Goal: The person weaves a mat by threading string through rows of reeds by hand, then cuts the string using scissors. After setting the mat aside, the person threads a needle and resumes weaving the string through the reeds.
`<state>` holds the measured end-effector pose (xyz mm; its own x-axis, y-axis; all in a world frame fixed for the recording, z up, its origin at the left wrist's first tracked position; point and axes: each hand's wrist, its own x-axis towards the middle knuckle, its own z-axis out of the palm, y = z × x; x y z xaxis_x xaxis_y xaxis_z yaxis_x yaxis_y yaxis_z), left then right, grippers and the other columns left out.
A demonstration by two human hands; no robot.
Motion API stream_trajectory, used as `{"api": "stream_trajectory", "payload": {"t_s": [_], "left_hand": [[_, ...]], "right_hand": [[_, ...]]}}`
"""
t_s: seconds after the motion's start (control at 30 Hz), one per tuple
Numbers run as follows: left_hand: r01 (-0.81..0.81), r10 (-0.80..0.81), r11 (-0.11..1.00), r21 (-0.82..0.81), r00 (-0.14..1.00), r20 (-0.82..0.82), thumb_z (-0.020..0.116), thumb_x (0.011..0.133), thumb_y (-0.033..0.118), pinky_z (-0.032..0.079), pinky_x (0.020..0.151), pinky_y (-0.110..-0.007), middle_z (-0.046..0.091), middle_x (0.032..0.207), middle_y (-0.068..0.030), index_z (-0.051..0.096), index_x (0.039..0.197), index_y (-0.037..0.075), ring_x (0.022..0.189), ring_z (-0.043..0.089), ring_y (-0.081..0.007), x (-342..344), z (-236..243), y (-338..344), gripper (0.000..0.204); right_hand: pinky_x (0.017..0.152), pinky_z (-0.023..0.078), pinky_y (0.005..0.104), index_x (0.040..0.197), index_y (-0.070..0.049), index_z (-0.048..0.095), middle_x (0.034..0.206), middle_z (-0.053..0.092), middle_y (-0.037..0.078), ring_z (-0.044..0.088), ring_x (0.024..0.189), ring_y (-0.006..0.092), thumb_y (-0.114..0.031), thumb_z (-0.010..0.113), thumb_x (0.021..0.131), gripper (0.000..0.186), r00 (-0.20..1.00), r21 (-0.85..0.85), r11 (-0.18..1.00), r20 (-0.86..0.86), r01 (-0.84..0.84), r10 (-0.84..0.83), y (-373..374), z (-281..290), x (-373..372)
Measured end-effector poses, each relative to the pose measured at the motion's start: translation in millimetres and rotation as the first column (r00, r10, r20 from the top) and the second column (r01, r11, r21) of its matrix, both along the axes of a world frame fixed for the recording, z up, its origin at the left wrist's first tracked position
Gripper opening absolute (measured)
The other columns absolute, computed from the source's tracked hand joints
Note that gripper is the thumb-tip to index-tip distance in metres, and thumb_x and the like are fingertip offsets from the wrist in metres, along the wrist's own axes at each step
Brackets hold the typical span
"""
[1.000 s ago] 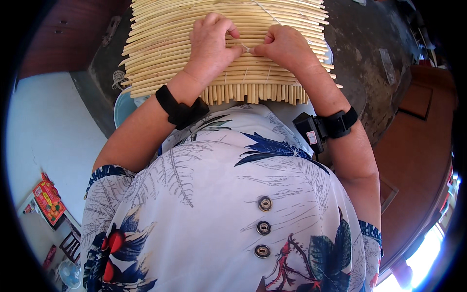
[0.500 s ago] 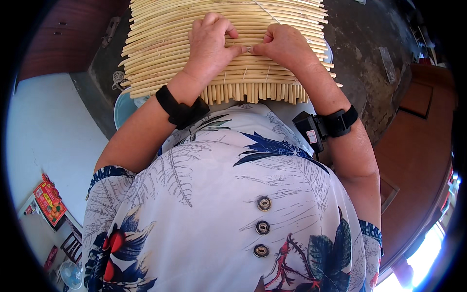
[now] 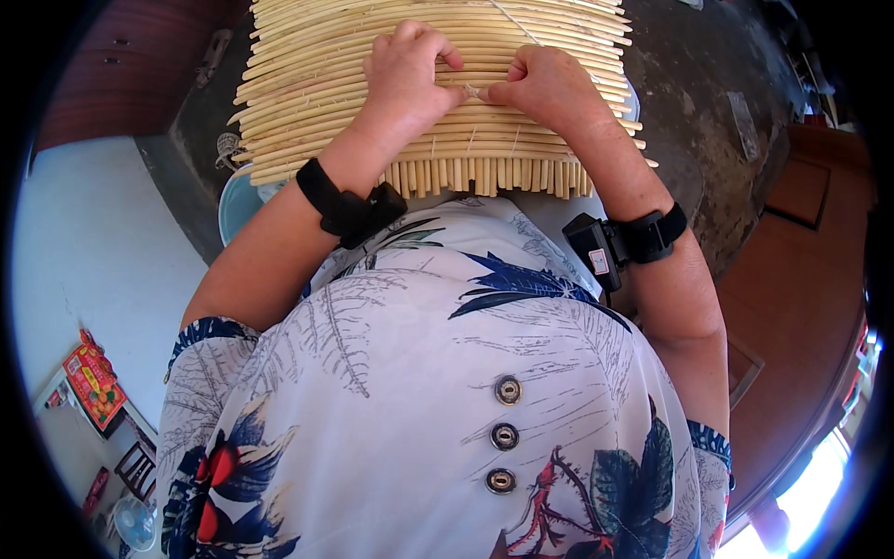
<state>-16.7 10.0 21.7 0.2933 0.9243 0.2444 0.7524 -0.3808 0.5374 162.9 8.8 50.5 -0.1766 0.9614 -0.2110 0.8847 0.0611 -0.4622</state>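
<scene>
A mat of pale, peeled sticks (image 3: 307, 116) lies across my lap, its sticks running left to right and bound with white string (image 3: 510, 20). Over its middle, my left hand (image 3: 410, 79) has curled fingers, the forefinger raised apart from the thumb. That thumb tip presses at a small string knot (image 3: 472, 91) on the sticks. My right hand (image 3: 554, 88) pinches at the same knot from the right, thumb and bent forefinger together. Its other fingers are folded out of sight. Along the near edge hangs a row of short stick ends (image 3: 484, 175).
A light blue basin (image 3: 235, 207) shows beneath the mat's left side. Dark stained floor (image 3: 689, 84) surrounds the mat. Brown wooden furniture (image 3: 792, 270) stands at the right, a reddish cabinet (image 3: 121, 74) at the far left. Black devices are strapped to both wrists.
Both hands stay at the knot with only slight shifts. The thumb tips have parted a little, so more of the string between them shows.
</scene>
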Motion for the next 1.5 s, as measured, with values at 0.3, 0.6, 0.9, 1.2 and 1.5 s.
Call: {"api": "stream_trajectory", "payload": {"t_s": [0.3, 0.6, 0.9, 1.2, 1.5], "left_hand": [[-0.056, 0.05, 0.995, -0.084, 0.996, -0.073, 0.078, 0.06, 0.023, 0.03, 0.092, -0.043, 0.049, 0.112, -0.0012, 0.064, 0.084, 0.018, 0.109, 0.04, -0.0284, 4.8, 2.3, 1.2, 0.028], [-0.091, 0.077, 0.989, -0.115, 0.989, -0.125, 0.079, 0.06, 0.023, 0.03, 0.091, -0.044, 0.049, 0.113, -0.0007, 0.065, 0.082, 0.02, 0.111, 0.039, -0.0275, 10.6, 6.3, 2.5, 0.027], [-0.061, 0.05, 0.991, -0.121, 0.995, -0.088, 0.079, 0.062, 0.024, 0.03, 0.091, -0.043, 0.05, 0.111, -0.0002, 0.065, 0.081, 0.019, 0.11, 0.041, -0.0265, 6.8, 4.3, 4.2, 0.025], [-0.05, 0.034, 0.992, -0.119, 0.991, -0.129, 0.079, 0.061, 0.023, 0.031, 0.092, -0.043, 0.05, 0.113, -0.0007, 0.065, 0.084, 0.018, 0.111, 0.041, -0.0266, 5.2, 4.6, 5.3, 0.028], [-0.034, 0.026, 0.982, -0.187, 0.999, -0.045, 0.076, 0.058, 0.018, 0.03, 0.092, -0.045, 0.049, 0.116, -0.0026, 0.065, 0.085, 0.018, 0.112, 0.041, -0.028, 5.2, 3.3, 9.2, 0.029]], "right_hand": [[0.059, 0.046, 0.034, 0.068, -0.004, 0.059, 0.063, 0.06, 0.01, 0.058, 0.062, 0.0231, -0.038, 0.076, 0.063, 0.038, 0.999, 0.105, 0.994, -0.039, 0.02, -0.016, 0.9, -8.1, -0.7], [0.063, 0.047, 0.035, 0.07, -0.004, 0.06, 0.067, 0.061, 0.012, 0.06, 0.067, 0.0251, -0.038, 0.076, 0.061, 0.039, 0.999, 0.064, 0.998, -0.029, 0.021, -0.019, 1.8, -6.3, -0.2], [0.08, 0.05, 0.0382, 0.088, 0.001, 0.067, 0.09, 0.066, 0.02, 0.063, 0.089, 0.0313, -0.039, 0.069, 0.067, 0.045, 0.999, -0.007, 1.0, 0.049, -0.009, 0.009, 1.8, 6.2, -2.7], [0.063, 0.047, 0.036, 0.069, -0.004, 0.06, 0.069, 0.063, 0.012, 0.06, 0.068, 0.0258, -0.036, 0.075, 0.062, 0.036, 1.0, 0.069, 0.998, 0.005, 0.005, -0.005, 3.6, -6.2, -1.3], [0.078, 0.049, 0.0381, 0.086, 0.0, 0.067, 0.088, 0.066, 0.019, 0.063, 0.087, 0.0312, -0.04, 0.072, 0.065, 0.045, 1.0, -0.032, 0.999, 0.007, 0.0, 0.001, 2.8, 2.6, 0.0]]}}
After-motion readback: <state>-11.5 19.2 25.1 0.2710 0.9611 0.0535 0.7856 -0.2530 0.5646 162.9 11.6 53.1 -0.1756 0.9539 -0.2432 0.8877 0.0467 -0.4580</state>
